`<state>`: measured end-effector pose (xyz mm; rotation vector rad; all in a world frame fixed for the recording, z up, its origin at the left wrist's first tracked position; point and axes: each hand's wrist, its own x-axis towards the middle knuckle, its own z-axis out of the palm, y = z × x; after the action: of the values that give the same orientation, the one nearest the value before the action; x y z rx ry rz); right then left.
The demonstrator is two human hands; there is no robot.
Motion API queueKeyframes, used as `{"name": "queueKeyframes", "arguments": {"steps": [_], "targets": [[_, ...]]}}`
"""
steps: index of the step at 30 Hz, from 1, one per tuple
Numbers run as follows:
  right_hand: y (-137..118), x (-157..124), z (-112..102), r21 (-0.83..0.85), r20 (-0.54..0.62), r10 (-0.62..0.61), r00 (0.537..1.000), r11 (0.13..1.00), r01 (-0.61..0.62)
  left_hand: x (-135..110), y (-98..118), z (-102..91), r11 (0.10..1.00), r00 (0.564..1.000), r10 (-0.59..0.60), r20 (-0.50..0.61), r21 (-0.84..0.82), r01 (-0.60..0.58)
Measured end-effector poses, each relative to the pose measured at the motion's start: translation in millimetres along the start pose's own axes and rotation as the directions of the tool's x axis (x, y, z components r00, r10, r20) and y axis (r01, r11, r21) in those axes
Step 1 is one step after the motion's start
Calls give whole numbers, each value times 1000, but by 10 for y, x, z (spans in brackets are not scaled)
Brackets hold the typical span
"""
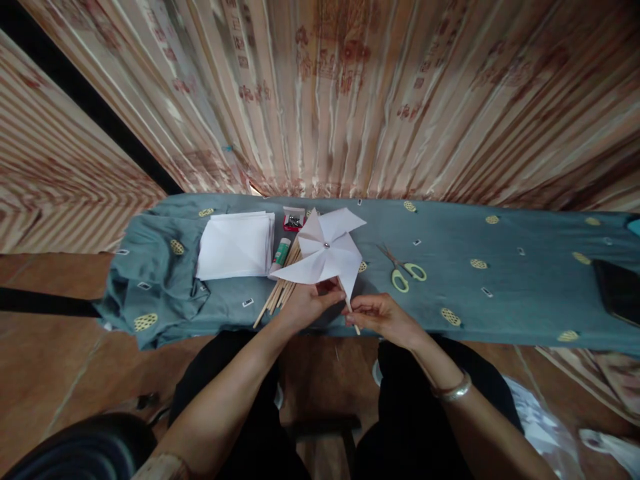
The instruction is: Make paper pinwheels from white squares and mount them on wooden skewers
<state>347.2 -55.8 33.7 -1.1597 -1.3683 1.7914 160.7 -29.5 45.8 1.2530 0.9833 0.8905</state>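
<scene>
A white paper pinwheel (327,253) with a silver pin at its centre stands above the near edge of a table. My left hand (305,303) pinches the pinwheel's lower blade. My right hand (383,317) is closed on the thin wooden stick (353,319) below the blades, whose end pokes out under my fingers. A metal bangle is on my right wrist.
The grey-blue patterned cloth (500,280) covers the table. On it lie a stack of white paper squares (235,245), a glue stick (281,253), a small red box of pins (293,219), several wooden sticks (277,293), green-handled scissors (405,270) and a dark object (620,290) at the right. Curtains hang behind.
</scene>
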Motion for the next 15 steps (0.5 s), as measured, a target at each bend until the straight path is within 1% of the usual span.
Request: {"name": "queueKeyframes", "arguments": {"steps": [5, 8, 11, 13, 15], "targets": [[-10, -54, -46, -31, -95, -67, 993, 997, 64, 23, -7, -10, 1000, 997, 20, 69, -7, -19], [-21, -114, -159, -66, -204, -92, 975, 995, 80, 29, -53, -12, 999, 997, 38, 67, -10, -38], [-44, -179, -334, -129, -352, -121, 928, 988, 80, 17, -89, -10, 997, 996, 70, 46, -44, -68], [-78, -229, -484, -194, -447, -158, 880, 978, 77, 6, -99, -15, 996, 997, 77, 29, -36, -76], [-126, -293, -671, -279, -515, -208, 831, 958, 67, -1, -103, -27, 997, 997, 77, 15, -13, -77]]}}
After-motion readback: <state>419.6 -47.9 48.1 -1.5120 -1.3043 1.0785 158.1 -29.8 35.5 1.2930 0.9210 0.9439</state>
